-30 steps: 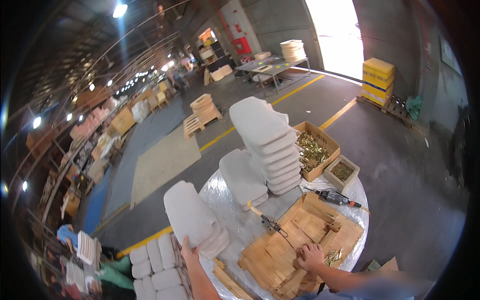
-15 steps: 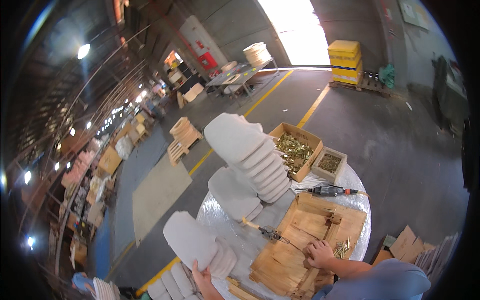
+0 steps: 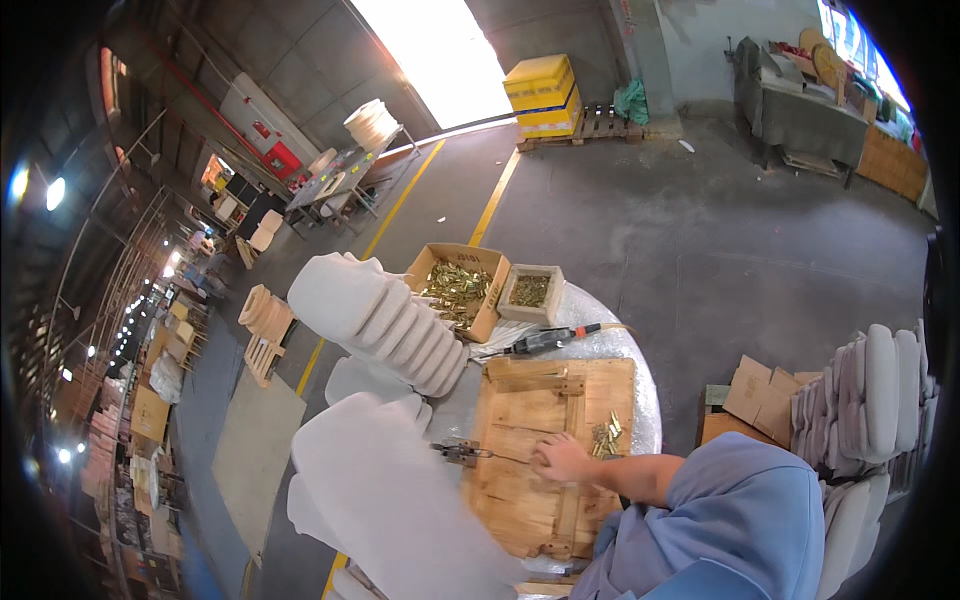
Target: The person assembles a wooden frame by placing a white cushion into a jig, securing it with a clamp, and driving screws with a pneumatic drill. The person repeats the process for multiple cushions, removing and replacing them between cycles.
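Observation:
My right hand (image 3: 560,458) is low over a wooden jig (image 3: 510,400), its fingers bent and pressed together; what they hold, if anything, is hidden. Beside it, small brass-coloured metal fittings (image 3: 607,435) lie in a loose heap on the jig. A light grey padded seat panel (image 3: 385,490), smeared by motion, is raised at the jig's left side and covers its lower left part. My left hand does not show; the panel or the picture's edge hides it. A metal toggle clamp (image 3: 462,453) sits at the jig's left edge.
Behind the jig lie a power screwdriver (image 3: 545,340), a cardboard box (image 3: 490,305) of brass fittings and a smaller tray (image 3: 535,290) of screws. Stacked grey panels (image 3: 370,310) stand at the left. More panels (image 3: 865,400) and cardboard (image 3: 765,395) are at my right.
My view has turned to the right. The grey panel my left hand touched at lower left has come up and toward the jig, and that hand has gone from sight. My right hand stays at the jig.

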### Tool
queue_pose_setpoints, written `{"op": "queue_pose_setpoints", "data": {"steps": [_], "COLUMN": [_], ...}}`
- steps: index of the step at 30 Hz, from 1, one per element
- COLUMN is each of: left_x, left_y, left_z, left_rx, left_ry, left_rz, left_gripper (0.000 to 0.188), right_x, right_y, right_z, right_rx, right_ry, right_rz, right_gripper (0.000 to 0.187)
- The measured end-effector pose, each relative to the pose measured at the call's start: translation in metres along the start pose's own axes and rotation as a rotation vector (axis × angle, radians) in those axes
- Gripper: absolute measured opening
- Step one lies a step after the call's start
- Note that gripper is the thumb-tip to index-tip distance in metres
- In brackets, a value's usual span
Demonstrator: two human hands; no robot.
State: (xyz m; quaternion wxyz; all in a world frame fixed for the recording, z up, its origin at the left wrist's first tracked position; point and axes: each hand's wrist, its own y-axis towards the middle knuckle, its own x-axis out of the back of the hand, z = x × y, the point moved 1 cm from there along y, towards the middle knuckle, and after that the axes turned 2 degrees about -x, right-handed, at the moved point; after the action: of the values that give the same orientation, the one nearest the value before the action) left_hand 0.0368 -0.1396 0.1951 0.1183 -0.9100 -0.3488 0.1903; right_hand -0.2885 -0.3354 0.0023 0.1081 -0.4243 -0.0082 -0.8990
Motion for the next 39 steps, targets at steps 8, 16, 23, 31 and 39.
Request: {"op": "queue_pose_setpoints", "data": {"steps": [8,16,23,31,39], "left_x": [0.001,-0.114,-0.125,-0.073,-0.054], "left_y": [-0.026,-0.078,-0.113,-0.095,-0.086], "left_z": [0.061,0.106,0.086,0.076,0.071], "left_rx": [0.136,-0.121,0.095,0.188,0.194], "left_ry": [0.098,0.524,0.122,-0.167,-0.368], "left_rz": [0.430,0.672,0.692,0.406,0.256], "left_gripper": [0.060,0.056,0.057,0.057,0.057], "right_x": [0.044,0.110,0.176,0.144,0.214], "right_y": [-0.062,-0.110,-0.082,-0.149,-0.151], "right_z": [0.087,0.080,0.184,0.260,0.215], "right_rx": [-0.648,-0.549,0.070,1.154,0.820], "right_ry": [2.043,1.989,1.035,-0.052,0.383], "right_rz": [0.492,0.402,0.041,0.112,1.557], "right_gripper": [0.062,0.065,0.067,0.071,0.041]}}
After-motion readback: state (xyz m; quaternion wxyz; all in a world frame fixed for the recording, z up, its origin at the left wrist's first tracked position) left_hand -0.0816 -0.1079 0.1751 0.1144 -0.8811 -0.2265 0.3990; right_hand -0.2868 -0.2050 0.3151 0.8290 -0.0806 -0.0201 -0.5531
